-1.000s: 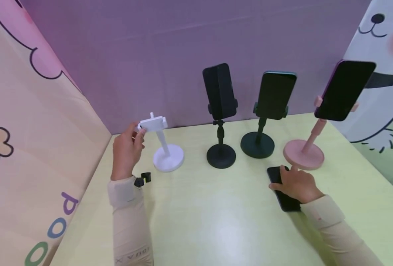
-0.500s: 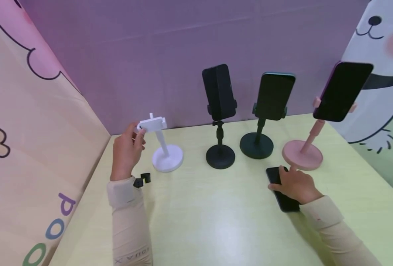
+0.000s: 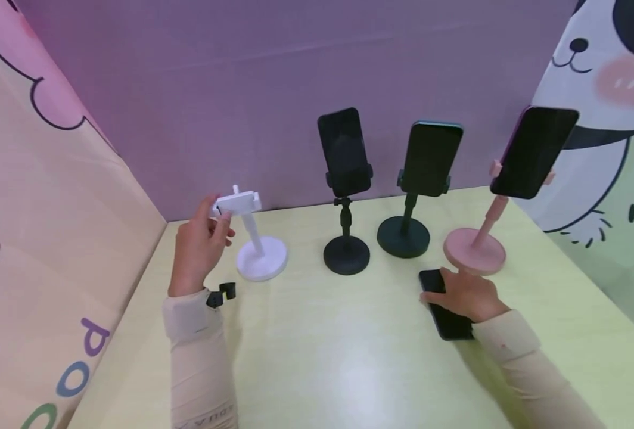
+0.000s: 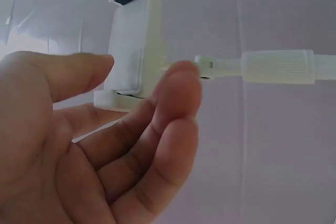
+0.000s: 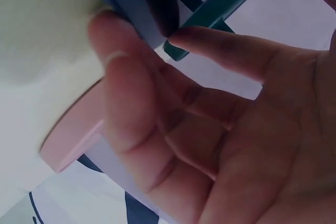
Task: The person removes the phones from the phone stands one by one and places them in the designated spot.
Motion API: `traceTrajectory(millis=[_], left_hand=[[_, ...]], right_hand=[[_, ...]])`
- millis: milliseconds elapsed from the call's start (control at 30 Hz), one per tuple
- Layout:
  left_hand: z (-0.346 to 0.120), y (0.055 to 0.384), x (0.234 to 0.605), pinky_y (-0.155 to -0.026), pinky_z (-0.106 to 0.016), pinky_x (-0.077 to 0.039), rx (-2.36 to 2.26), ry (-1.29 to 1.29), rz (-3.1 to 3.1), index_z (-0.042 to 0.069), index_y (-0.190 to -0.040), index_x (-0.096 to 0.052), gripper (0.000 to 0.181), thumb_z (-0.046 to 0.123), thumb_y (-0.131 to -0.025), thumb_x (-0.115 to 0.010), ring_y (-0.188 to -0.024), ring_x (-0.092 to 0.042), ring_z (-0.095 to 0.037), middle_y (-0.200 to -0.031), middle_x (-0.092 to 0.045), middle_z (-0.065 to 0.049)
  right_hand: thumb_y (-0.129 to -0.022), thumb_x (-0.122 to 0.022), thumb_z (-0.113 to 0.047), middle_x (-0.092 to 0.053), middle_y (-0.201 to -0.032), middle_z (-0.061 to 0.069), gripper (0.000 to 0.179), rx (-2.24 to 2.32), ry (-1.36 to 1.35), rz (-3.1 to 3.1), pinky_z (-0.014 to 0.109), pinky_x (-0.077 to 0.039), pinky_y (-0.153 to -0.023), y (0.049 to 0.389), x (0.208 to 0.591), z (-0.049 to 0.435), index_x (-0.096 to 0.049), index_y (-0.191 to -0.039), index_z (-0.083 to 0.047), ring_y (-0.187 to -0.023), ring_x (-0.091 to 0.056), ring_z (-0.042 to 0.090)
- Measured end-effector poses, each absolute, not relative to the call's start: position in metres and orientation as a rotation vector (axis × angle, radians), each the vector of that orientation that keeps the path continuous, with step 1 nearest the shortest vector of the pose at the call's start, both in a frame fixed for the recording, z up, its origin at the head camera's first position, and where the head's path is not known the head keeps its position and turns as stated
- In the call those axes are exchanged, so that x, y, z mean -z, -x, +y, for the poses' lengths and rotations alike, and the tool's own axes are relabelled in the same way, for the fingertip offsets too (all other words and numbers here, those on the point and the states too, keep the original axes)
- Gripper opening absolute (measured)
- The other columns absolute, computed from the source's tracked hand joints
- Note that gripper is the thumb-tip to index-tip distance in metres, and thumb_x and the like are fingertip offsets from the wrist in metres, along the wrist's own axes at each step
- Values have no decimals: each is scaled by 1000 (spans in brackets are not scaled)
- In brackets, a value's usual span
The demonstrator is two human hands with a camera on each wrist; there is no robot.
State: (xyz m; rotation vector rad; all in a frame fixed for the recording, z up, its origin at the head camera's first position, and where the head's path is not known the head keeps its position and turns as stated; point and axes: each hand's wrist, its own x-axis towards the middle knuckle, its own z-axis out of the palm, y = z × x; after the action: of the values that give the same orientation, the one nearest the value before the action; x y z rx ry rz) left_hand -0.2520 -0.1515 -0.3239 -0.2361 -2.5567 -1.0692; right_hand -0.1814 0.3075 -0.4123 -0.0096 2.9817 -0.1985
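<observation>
Little has changed in the last second: the head view has swung slightly to the right, while both hands hold their places, so the work seems to be at a pause rather than a new step.

The left hand's [image 3: 193,253] grip is clamped lightly on the left end of the white holder [image 3: 236,204], thumb in front and index finger behind. The holder sits atop the white stand [image 3: 261,259] at the left of the desk [image 3: 317,369] and bears no phone. The right hand's [image 3: 469,295] grip is clamped across the loose phone [image 3: 452,325], which lies flat on the desk, its thumb over the left edge.

Beyond, from left to right, the black stand [image 3: 346,256], green stand [image 3: 403,237] and pink stand [image 3: 474,250] each carry a tilted phone. By judgement, the loose phone and white holder remain unjoined.
</observation>
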Motion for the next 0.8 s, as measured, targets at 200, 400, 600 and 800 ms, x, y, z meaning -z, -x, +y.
traceTrajectory(millis=[200, 400, 600, 800], left_hand=[[-150, 245, 319, -66, -39, -51, 1106, 258, -2571, 24, -151, -30, 53, 30, -102, -48, -70, -69, -20, -86, -71, -11], [-143, 245, 313, -60, -36, -50, 1101, 335, -2517, 22, -149, -34, 52, 25, -100, -51, -70, -69, -20, -87, -71, -10], [-137, 244, 313, -68, -41, -53, 1097, 408, -2466, 20, -148, -39, 49, 24, -100, -51, -74, -69, -23, -93, -71, -12], [-132, 243, 314, -68, -43, -54, 1062, 458, -2434, 22, -146, -42, 47, 23, -100, -52, -76, -70, -23, -95, -71, -11]], right_hand=[[-80, -65, -62, -54, -118, 34, 85, 176, 14, 3005, 54, -52, -63, 185, 405, 300, -53, -127, 8, -88, -59, 41], [-83, -65, -59, -59, -112, 31, 82, 328, 60, 3152, 52, -54, -67, 191, 388, 283, -51, -131, 6, -91, -59, 39], [-84, -61, -63, -63, -103, 24, 84, 648, 157, 3238, 47, -52, -71, 199, 370, 262, -46, -137, 2, -87, -62, 32], [-84, -59, -66, -64, -111, 22, 87, 833, 155, 3242, 50, -51, -78, 205, 359, 245, -42, -141, -3, -96, -63, 33]])
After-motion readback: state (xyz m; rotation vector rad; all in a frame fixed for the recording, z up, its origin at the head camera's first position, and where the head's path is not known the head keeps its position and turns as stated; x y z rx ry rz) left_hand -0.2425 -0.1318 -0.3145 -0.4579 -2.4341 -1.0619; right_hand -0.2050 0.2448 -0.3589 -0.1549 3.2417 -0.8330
